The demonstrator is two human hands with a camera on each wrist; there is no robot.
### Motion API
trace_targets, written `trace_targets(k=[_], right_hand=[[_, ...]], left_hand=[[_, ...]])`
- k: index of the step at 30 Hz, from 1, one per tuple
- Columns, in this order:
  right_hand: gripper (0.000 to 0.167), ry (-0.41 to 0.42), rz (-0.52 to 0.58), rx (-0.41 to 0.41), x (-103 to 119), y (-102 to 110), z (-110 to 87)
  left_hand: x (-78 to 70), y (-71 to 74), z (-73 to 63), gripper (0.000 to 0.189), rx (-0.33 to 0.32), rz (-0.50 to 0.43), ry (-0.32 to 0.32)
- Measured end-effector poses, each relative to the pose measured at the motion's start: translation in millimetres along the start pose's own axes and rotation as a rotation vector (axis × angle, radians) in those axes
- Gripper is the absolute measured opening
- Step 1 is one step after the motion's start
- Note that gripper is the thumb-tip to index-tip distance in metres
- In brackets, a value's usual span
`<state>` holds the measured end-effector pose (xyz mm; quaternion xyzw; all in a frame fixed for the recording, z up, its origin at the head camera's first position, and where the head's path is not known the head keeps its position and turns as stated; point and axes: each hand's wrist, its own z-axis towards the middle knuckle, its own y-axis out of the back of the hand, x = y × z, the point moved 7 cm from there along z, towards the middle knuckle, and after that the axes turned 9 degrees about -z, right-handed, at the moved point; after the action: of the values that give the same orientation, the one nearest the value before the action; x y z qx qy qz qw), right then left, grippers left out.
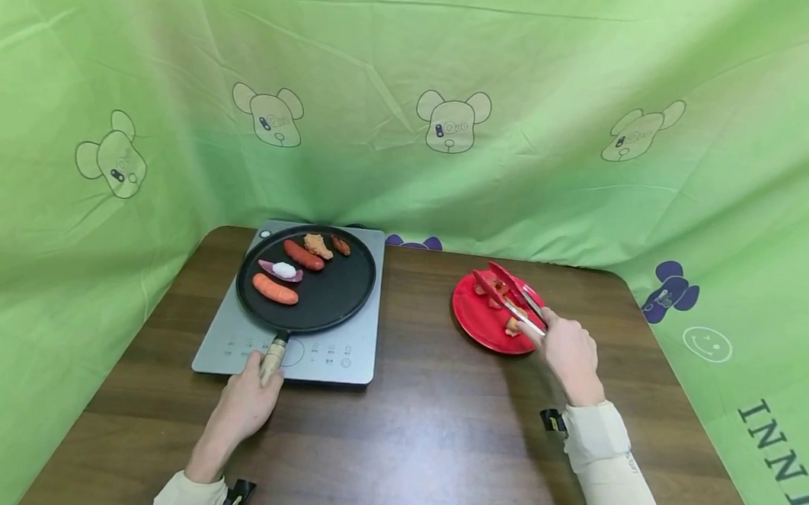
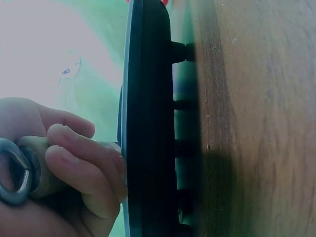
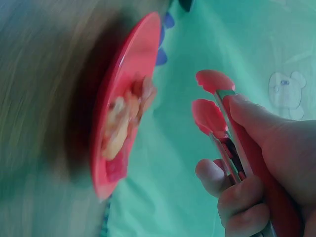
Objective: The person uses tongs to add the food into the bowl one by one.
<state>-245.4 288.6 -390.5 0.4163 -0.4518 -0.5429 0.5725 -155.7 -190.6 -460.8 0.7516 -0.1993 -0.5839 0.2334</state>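
Note:
My left hand [image 1: 249, 401] grips the handle [image 1: 274, 358] of a round black frying pan [image 1: 333, 298]; in the left wrist view the fingers curl round it, near a metal hanging ring [image 2: 19, 170]. Toward the pan's left and back lie an orange sausage [image 1: 275, 288], a redder sausage [image 1: 304, 255], a purple piece with a white top [image 1: 282, 270], a browned chunk [image 1: 318, 246] and a small dark piece [image 1: 340, 244]. My right hand [image 1: 569, 356] holds red-tipped tongs [image 3: 212, 81] above a red plate [image 1: 472, 325]. Their tips stand apart with nothing between them. Several browned food pieces [image 3: 126, 118] lie on the plate.
The pan sits on a silver induction cooker [image 1: 361, 349] with touch controls along its front. Wooden tabletop [image 1: 417, 406] lies between cooker and plate. A green printed curtain [image 1: 353, 181] hangs behind and at both sides.

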Motion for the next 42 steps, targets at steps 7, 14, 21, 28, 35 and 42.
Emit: trace_targets(k=[7,14,21,28,35,42], right_hand=[[0.057,-0.037,-0.005,-0.011,-24.9,-1.7,-3.5],[0.058,-0.065,0.0,0.014,-39.2,-3.7,-5.3],[0.058,-0.082,-0.015,0.056,-50.2,-10.8,-4.7],[0.055,-0.076,-0.047,0.134,-62.6,-15.7,-3.9],[0.064,-0.046,-0.092,0.172,-72.9,-14.0,-1.7],[0.054,-0.016,-0.103,0.157,-76.6,-13.6,4.8]], left_hand=[[-2.3,0.8,-0.9,0.038,-0.003,-0.003,-0.002],[-2.8,0.1,-1.1,0.037,-0.007,-0.003,-0.003],[-0.9,-0.4,-0.3,0.039,-0.007,-0.002,0.006],[0.5,-1.1,0.5,0.039,-0.004,-0.001,0.01],[0.4,-1.2,0.4,0.038,-0.005,0.001,0.011],[-0.4,-1.0,0.3,0.039,-0.002,0.001,0.009]])
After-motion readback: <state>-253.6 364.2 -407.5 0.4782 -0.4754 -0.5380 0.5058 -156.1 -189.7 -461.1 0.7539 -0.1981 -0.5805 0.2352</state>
